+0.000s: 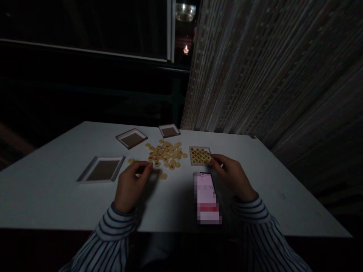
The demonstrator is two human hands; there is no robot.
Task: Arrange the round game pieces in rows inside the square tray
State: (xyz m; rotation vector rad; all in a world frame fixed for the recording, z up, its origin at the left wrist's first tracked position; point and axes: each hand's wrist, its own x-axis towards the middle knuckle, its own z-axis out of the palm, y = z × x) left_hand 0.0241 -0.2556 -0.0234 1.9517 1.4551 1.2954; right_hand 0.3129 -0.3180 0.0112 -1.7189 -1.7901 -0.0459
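A loose heap of round wooden xiangqi pieces (166, 155), several with red characters, lies on the white table (56, 189). My left hand (132, 185) hangs at the heap's near edge, thumb and fingertips drawn together. Whether they pinch a piece is hidden. At the right, a shallow square tray (200, 147) holds tightly packed pieces in rows. My right hand (231, 175) reaches its right corner, with the fingertips on or beside the pieces there. Striped sleeves cover both my forearms.
A smartphone (206, 198) with a pixelated screen lies between my hands. Three more square trays with brown bases stand left and behind: (101, 169), (132, 138), (169, 130). A few stray pieces lie around the heap. A textured curtain (227, 68) hangs behind the table's right side.
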